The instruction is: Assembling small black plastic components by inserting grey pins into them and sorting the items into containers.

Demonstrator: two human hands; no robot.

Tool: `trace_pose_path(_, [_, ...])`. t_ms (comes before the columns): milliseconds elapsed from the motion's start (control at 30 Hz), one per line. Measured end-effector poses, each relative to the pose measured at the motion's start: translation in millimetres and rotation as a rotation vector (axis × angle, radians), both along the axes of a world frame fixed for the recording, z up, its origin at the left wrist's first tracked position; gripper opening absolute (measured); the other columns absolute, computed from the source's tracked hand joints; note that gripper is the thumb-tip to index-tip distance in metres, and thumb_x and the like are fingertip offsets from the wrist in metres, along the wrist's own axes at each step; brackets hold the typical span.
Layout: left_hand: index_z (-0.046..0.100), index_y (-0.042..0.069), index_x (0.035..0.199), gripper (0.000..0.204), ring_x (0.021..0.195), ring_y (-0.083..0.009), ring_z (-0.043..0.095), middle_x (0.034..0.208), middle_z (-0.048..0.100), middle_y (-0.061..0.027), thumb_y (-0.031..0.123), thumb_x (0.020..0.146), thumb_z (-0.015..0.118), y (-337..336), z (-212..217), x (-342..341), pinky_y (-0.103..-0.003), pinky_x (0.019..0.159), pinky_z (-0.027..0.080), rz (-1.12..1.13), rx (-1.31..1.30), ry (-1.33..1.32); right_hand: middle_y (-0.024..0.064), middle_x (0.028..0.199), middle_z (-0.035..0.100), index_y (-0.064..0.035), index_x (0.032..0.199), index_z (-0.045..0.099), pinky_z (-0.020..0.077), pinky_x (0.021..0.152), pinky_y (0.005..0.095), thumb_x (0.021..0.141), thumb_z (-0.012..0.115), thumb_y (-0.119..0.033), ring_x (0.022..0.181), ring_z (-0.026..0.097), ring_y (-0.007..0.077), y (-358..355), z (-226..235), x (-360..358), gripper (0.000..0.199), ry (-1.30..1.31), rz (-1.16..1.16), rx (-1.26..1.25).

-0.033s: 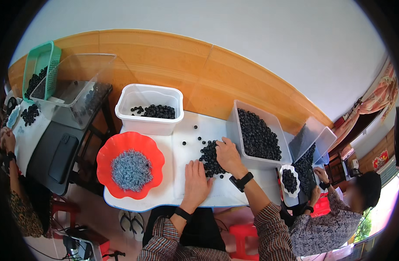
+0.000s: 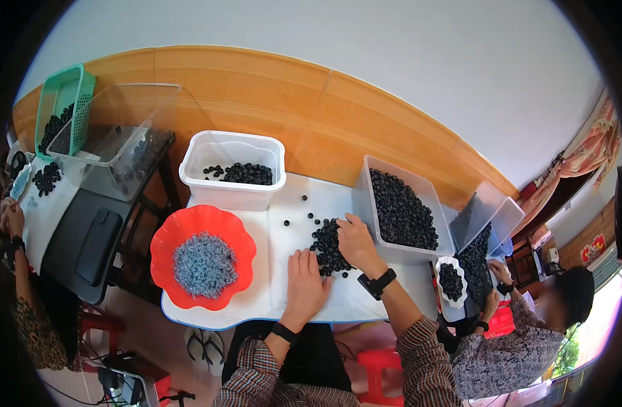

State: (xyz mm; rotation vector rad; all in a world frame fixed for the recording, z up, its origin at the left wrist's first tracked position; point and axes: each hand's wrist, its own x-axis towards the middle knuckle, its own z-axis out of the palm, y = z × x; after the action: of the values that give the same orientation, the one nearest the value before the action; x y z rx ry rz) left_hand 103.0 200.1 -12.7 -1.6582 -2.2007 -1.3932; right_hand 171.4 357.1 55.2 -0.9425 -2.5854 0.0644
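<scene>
A loose pile of small round black beads (image 2: 326, 245) lies on the white table between my hands. My left hand (image 2: 305, 288) rests flat at the pile's near left edge, its fingers stretched out and holding nothing. On the pile's right side is my right hand (image 2: 358, 245), touching the beads. Its fingers are bent and slightly apart, and I see nothing held, though their undersides are hidden. Several stray beads (image 2: 286, 223) are scattered beyond the pile. Right of my right hand stands a translucent bin (image 2: 409, 254) filled with similar black beads.
A red scalloped bowl (image 2: 163, 237) of grey-blue small pieces sits left, before a white tub (image 2: 233, 197) partly filled with black beads. A co-worker (image 2: 521, 353) handles beads at right beside a small white dish (image 2: 442, 271). Another person's hands (image 2: 12, 218) show far left.
</scene>
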Motion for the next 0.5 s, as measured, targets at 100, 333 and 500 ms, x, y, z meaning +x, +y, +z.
trace_pose_path(100, [0.042,-0.013,0.130,0.071,0.129,-0.0465,0.036,0.135,0.043,-0.0293,0.023,0.079,0.074,1.0,-2.7,-1.1,-0.053,0.112,0.027,-0.012,0.006,-0.028,0.0224,0.118,0.061,-0.0011,0.106,0.067,0.0481,0.094,0.0446,0.089,0.055,-0.005,0.104,0.059,0.0406,5.6,3.0,12.9,0.021,0.139,0.091,-0.003])
trace_pose_path(333, [0.040,-0.013,0.131,0.072,0.127,-0.0470,0.038,0.135,0.042,-0.0298,0.020,0.077,0.074,-21.5,-2.7,-6.8,-0.052,0.110,0.029,-0.052,0.008,-0.148,0.0200,0.094,0.063,0.0018,0.092,0.065,0.0507,0.078,0.0407,0.083,0.060,0.003,0.090,0.062,0.0372,-41.4,17.6,38.0,0.011,0.337,0.166,-0.062])
trace_pose_path(500, [0.046,-0.012,0.128,0.064,0.122,-0.0458,0.044,0.128,0.047,-0.0308,0.021,0.081,0.073,-63.1,12.0,10.1,-0.050,0.105,0.037,-0.075,0.041,-0.278,0.0165,0.087,0.064,0.0003,0.093,0.066,0.0523,0.068,0.0374,0.083,0.066,-0.003,0.075,0.066,0.0303,-91.0,-1.7,67.9,0.010,0.269,0.083,-0.270])
